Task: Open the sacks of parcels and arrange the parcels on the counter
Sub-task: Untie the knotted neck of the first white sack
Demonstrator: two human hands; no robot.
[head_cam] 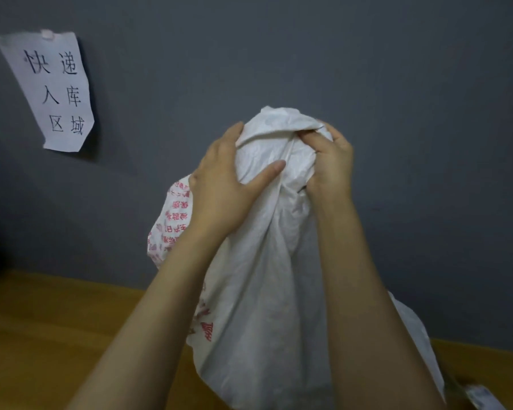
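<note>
Your left forearm (148,315) and right forearm (365,291), both bare, reach up from the bottom edge of the view and meet at the top of a white sack (264,291). The sack stands upright on a yellowish wooden counter (57,321), in the middle of the view, in front of a flat grey wall (397,84). It is made of thin, crinkled white material, with red printed characters running down its left side. Its top is gathered into a rounded bunch.

Your left hand (219,184) wraps around the left of that bunch: the fingers curl over the far side and the thumb stretches across the front of the fabric. Your right hand (332,164) grips the right of the bunch, with its fingers curled in and pinching a fold near the very top.

High on the wall to the left hangs a torn sheet of white paper (51,90), tilted, held by a strip of tape (47,34) at its upper edge. It bears six handwritten black characters in three rows.

At the bottom right corner, beside the foot of the sack, a small pale object (480,395) lies on the counter; it is too blurred to identify.
</note>
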